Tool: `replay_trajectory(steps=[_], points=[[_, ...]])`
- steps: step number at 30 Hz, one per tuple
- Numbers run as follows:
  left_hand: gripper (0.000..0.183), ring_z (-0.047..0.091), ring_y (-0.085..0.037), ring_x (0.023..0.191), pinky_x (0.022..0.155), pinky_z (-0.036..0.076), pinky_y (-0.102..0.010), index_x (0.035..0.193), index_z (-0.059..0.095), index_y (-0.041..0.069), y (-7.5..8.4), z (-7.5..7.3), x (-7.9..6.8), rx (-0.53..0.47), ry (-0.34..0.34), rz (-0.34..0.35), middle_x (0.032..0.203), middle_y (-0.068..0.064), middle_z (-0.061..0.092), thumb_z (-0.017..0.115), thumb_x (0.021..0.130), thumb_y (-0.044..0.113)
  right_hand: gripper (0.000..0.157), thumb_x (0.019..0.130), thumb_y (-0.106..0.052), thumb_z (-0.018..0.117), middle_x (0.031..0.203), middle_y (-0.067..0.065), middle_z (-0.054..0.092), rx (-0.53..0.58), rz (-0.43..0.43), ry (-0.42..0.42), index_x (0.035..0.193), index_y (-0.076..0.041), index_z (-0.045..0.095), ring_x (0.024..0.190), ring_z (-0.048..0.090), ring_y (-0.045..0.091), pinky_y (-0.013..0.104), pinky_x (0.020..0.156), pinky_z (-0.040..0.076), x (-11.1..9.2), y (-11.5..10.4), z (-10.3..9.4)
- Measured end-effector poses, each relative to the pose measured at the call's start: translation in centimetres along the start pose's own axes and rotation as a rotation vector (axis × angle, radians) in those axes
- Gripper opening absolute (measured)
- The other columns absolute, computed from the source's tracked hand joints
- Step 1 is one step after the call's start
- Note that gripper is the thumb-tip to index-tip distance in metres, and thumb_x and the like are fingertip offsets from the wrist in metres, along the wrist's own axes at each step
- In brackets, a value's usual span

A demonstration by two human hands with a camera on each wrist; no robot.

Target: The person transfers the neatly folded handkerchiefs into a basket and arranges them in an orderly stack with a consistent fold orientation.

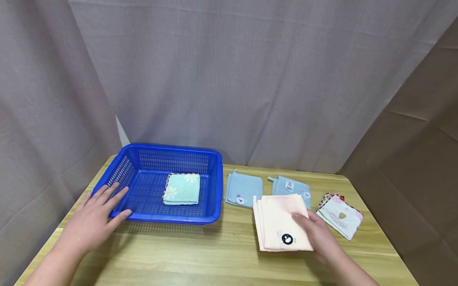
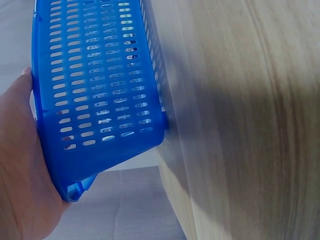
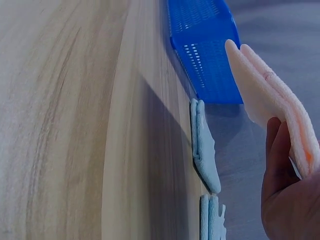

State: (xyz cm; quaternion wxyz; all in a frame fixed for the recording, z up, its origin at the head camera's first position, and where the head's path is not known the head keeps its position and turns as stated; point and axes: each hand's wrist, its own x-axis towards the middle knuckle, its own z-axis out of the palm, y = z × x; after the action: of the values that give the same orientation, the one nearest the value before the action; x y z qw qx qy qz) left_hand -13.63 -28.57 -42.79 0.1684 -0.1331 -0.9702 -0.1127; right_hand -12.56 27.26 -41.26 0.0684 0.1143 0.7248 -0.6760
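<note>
L grip (image 1: 92,219): palm dn, fingers spread | R grip (image 1: 319,235): pinching, thumb on top | well apart

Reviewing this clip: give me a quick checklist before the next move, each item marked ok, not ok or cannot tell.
1. Right hand pinches the peach cloth at its edge: ok.
2. Peach cloth lifted off the table: ok, right wrist view.
3. Left hand touching the blue basket: ok, near-left corner.
4. Bare basket floor beside the mint cloth: ok.
5. Peach cloth above the basket: not ok, right of it.
6. Peach cloth's underside clean: cannot tell.
</note>
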Motion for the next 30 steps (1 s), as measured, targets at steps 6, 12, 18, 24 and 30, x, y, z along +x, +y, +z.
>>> replay_trajectory(steps=[6, 12, 18, 24, 30], points=[[0.065, 0.03, -0.048, 0.14, 0.12, -0.005, -0.054, 0.15, 0.045, 0.016, -0.01, -0.08, -0.01, -0.007, -0.001, 0.001, 0.153, -0.021, 0.039, 0.057, 0.097, 0.052, 0.051, 0.102, -0.026, 0.055, 0.088, 0.012, 0.071, -0.005, -0.015, -0.003, 0.141, 0.003, 0.042, 0.074, 0.072, 0.026, 0.046, 0.064, 0.061, 0.0, -0.08, 0.26], [0.065, 0.03, -0.048, 0.14, 0.12, -0.003, -0.056, 0.15, 0.044, 0.015, -0.15, 0.0, 0.05, -0.016, 0.008, 0.017, 0.153, -0.022, 0.039, 0.058, 0.097, 0.05, 0.051, 0.102, -0.025, 0.054, 0.088, 0.012, 0.071, -0.003, -0.029, -0.014, 0.141, 0.005, 0.041, 0.073, 0.072, 0.025, 0.046, 0.064, 0.061, 0.16, 0.01, 0.42], [0.065, 0.03, -0.048, 0.141, 0.12, -0.003, -0.056, 0.149, 0.045, 0.015, -0.1, -0.04, 0.13, -0.009, 0.008, 0.028, 0.153, -0.022, 0.038, 0.058, 0.096, 0.051, 0.051, 0.102, -0.025, 0.054, 0.088, 0.012, 0.071, 0.004, -0.021, -0.009, 0.142, 0.005, 0.041, 0.074, 0.072, 0.025, 0.045, 0.065, 0.061, 0.15, 0.03, 0.55], [0.065, 0.028, -0.046, 0.142, 0.12, -0.003, -0.056, 0.15, 0.044, 0.016, 0.0, -0.11, 0.12, -0.006, 0.002, 0.036, 0.154, -0.021, 0.037, 0.058, 0.097, 0.05, 0.049, 0.102, -0.024, 0.054, 0.087, 0.012, 0.071, 0.005, -0.027, -0.009, 0.139, 0.005, 0.042, 0.073, 0.072, 0.025, 0.045, 0.065, 0.061, 0.08, -0.03, 0.64], [0.065, 0.029, -0.046, 0.141, 0.119, 0.0, -0.06, 0.15, 0.045, 0.015, 0.12, -0.16, 0.14, -0.003, 0.007, 0.033, 0.154, -0.019, 0.037, 0.058, 0.097, 0.051, 0.047, 0.101, -0.025, 0.055, 0.087, 0.011, 0.071, 0.006, -0.038, -0.008, 0.137, 0.004, 0.045, 0.073, 0.072, 0.024, 0.044, 0.064, 0.061, 0.13, -0.1, 0.8]])
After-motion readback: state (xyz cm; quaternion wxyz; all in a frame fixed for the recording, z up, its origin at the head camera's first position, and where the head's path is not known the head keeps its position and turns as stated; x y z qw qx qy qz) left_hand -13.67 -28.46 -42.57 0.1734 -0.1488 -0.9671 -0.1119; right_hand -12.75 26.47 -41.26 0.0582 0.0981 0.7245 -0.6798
